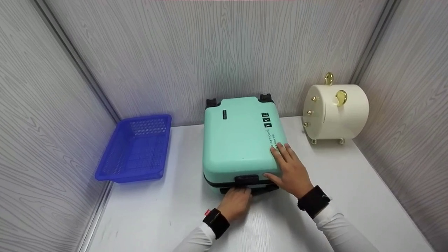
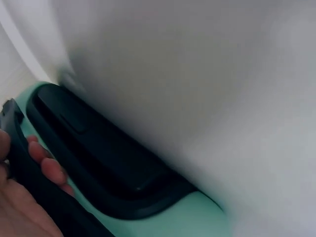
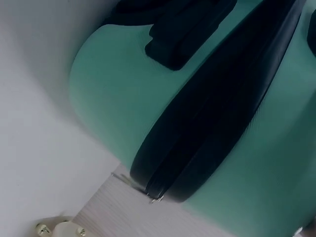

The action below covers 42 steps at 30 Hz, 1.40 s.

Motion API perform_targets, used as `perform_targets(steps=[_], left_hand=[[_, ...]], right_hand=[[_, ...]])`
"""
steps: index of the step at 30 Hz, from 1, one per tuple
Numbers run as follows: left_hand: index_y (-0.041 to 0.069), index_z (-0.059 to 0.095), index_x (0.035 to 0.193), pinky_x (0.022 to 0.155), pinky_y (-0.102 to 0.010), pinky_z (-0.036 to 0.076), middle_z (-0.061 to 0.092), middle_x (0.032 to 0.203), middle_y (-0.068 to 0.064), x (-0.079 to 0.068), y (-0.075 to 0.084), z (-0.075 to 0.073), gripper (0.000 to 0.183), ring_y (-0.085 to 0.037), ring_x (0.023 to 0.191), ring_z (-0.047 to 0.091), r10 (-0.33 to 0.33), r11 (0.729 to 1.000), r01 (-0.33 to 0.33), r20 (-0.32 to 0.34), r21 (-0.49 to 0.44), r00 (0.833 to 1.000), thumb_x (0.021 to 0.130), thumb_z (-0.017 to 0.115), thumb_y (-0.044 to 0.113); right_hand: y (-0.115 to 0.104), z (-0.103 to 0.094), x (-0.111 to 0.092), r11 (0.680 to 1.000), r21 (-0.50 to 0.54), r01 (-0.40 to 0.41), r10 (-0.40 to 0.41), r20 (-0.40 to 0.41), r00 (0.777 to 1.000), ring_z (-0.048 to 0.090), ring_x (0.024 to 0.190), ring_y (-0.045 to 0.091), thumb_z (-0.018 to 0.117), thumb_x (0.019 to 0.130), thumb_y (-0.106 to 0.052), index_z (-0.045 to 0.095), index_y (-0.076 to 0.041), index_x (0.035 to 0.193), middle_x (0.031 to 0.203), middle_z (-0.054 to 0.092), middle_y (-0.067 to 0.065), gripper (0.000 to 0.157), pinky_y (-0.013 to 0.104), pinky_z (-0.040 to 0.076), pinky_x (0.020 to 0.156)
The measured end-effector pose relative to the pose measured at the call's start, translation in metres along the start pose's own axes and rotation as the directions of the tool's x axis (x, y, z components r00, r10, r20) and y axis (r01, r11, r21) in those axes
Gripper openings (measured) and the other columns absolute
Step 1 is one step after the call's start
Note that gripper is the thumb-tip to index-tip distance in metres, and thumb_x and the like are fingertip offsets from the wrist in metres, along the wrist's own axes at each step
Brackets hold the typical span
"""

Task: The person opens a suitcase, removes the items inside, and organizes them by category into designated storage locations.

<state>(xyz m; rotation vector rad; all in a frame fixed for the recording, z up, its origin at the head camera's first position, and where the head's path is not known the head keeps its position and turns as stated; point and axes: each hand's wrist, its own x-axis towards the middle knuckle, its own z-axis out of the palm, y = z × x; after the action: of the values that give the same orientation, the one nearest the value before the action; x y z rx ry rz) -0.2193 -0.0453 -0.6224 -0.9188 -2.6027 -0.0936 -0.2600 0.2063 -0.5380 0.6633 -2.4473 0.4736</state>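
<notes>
A mint-green suitcase (image 1: 241, 136) lies flat on the white table, its black wheels toward the back wall. My left hand (image 1: 236, 203) is at its near end, fingers curled round a black carry handle (image 2: 37, 173) in the left wrist view. Spread over the near right corner of the lid, my right hand (image 1: 292, 173) rests with fairly straight fingers. A smaller black grip (image 1: 246, 179) sits at the lid's near edge. In the right wrist view a black zipper band (image 3: 212, 103) runs round the case, with a metal zipper pull (image 3: 154, 198) at its lower end.
To the left stands a blue plastic basket (image 1: 167, 143) with perforated walls. A cream drum-shaped box (image 1: 344, 115) with gold knobs and feet is at the back right. Grey wood-grain panels (image 1: 196, 52) enclose the white table (image 1: 140, 217) at the back and both sides.
</notes>
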Motion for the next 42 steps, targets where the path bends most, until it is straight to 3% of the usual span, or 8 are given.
perform_targets(steps=[8,25,28,30,33,36,38,42], left_hand=[[0.016,0.067,0.101,0.075,-0.034,0.057,0.070,0.085,0.002,0.000,-0.005,0.006,0.019,-0.017,0.078,0.070,0.015,0.999,-0.014,-0.001,0.028,1.000,0.111,0.061,0.030],[0.014,0.069,0.107,0.085,-0.038,0.060,0.074,0.092,-0.001,0.030,-0.018,0.017,0.023,-0.021,0.087,0.073,-0.028,0.999,0.029,0.053,-0.019,0.998,0.113,0.057,0.033],[0.014,0.068,0.108,0.085,-0.039,0.059,0.074,0.092,-0.001,0.032,-0.019,0.019,0.023,-0.021,0.087,0.074,-0.040,0.999,0.041,0.046,-0.023,0.998,0.113,0.057,0.033],[0.014,0.068,0.107,0.084,-0.039,0.059,0.073,0.090,-0.001,0.032,-0.020,0.021,0.022,-0.022,0.087,0.073,-0.042,0.999,0.043,0.040,-0.024,0.998,0.113,0.057,0.032],[0.014,0.068,0.107,0.081,-0.038,0.058,0.073,0.090,-0.001,0.032,-0.019,0.022,0.021,-0.021,0.086,0.073,-0.046,0.999,0.047,0.046,-0.023,0.998,0.113,0.057,0.031],[0.013,0.069,0.108,0.081,-0.037,0.058,0.074,0.092,-0.001,0.033,-0.018,0.022,0.021,-0.021,0.086,0.073,-0.064,0.997,0.066,0.069,-0.027,0.996,0.113,0.057,0.029],[0.013,0.071,0.110,0.082,-0.037,0.058,0.075,0.096,-0.001,0.034,-0.017,0.021,0.021,-0.021,0.088,0.073,-0.083,0.996,0.086,0.082,-0.033,0.993,0.113,0.057,0.029],[0.013,0.074,0.110,0.083,-0.036,0.059,0.076,0.099,-0.001,0.035,-0.013,0.020,0.019,-0.020,0.091,0.074,-0.106,0.993,0.109,0.067,-0.040,0.992,0.111,0.061,0.026]], right_hand=[[-0.008,0.003,-0.009,0.998,-0.054,-0.015,0.013,-0.043,0.999,0.048,0.148,0.055,0.092,0.083,-0.049,0.053,-0.002,0.157,0.159,0.053,0.030,0.096,0.064,0.044,0.120],[0.015,0.011,0.016,0.999,-0.023,-0.046,0.046,0.012,0.999,0.041,0.154,0.054,0.091,0.086,-0.049,0.049,-0.003,0.160,0.165,0.048,0.028,0.097,0.062,0.040,0.125],[0.018,0.010,0.020,0.997,0.017,-0.069,0.068,0.051,0.996,0.037,0.157,0.053,0.088,0.088,-0.050,0.048,-0.004,0.162,0.168,0.044,0.026,0.095,0.063,0.037,0.126],[0.022,0.007,0.021,0.988,0.115,-0.107,0.098,0.087,0.991,0.032,0.160,0.051,0.084,0.093,-0.046,0.047,-0.005,0.163,0.170,0.042,0.025,0.089,0.064,0.034,0.128],[0.032,0.002,0.019,0.921,0.332,-0.203,0.173,0.118,0.978,0.027,0.163,0.049,0.074,0.104,-0.031,0.046,-0.004,0.164,0.172,0.039,0.024,0.072,0.065,0.026,0.131],[0.046,-0.001,0.014,0.798,0.513,-0.316,0.298,0.119,0.947,0.030,0.163,0.045,0.059,0.112,-0.018,0.043,-0.001,0.164,0.171,0.040,0.025,0.057,0.064,0.024,0.132],[0.055,0.001,0.009,0.726,0.568,-0.388,0.390,0.125,0.912,0.037,0.159,0.045,0.050,0.116,-0.017,0.042,0.002,0.163,0.168,0.044,0.027,0.052,0.063,0.028,0.131],[0.072,0.008,-0.004,0.619,0.581,-0.529,0.540,0.175,0.823,0.053,0.146,0.045,0.043,0.117,-0.017,0.050,0.006,0.155,0.154,0.056,0.032,0.044,0.057,0.041,0.122]])
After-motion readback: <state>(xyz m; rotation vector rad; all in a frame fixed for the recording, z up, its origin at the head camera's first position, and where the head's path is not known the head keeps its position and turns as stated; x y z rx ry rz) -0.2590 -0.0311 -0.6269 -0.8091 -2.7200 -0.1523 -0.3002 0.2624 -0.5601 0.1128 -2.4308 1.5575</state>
